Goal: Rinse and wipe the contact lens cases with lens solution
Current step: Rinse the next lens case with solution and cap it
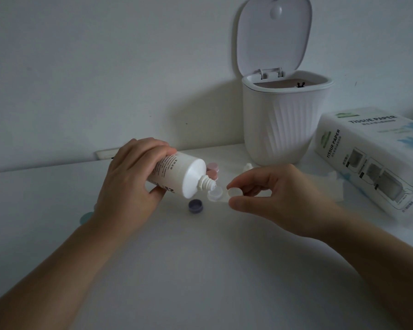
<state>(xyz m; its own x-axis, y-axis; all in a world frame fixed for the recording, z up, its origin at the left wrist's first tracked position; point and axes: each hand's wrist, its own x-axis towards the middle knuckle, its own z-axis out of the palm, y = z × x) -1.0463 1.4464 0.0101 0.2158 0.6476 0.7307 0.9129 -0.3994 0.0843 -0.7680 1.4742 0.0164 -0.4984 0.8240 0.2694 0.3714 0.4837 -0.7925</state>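
My left hand [131, 177] grips a white lens solution bottle [184, 175], tilted with its uncapped nozzle pointing down-right over a clear contact lens case [218, 195]. My right hand [270, 191] pinches that case at its right well, holding it just above the table. A purple cap [196, 206] lies on the table below the bottle. Behind the nozzle sits a pink lens case [212, 171], partly hidden by the bottle. The bottle's small white cap [248, 166] stands further back.
A white ribbed bin [284, 125] with its lid up stands at the back right. A tissue paper pack [367, 160] lies at the right, with a loose tissue [329, 182] beside it. A teal round object [86, 217] peeks out behind my left wrist.
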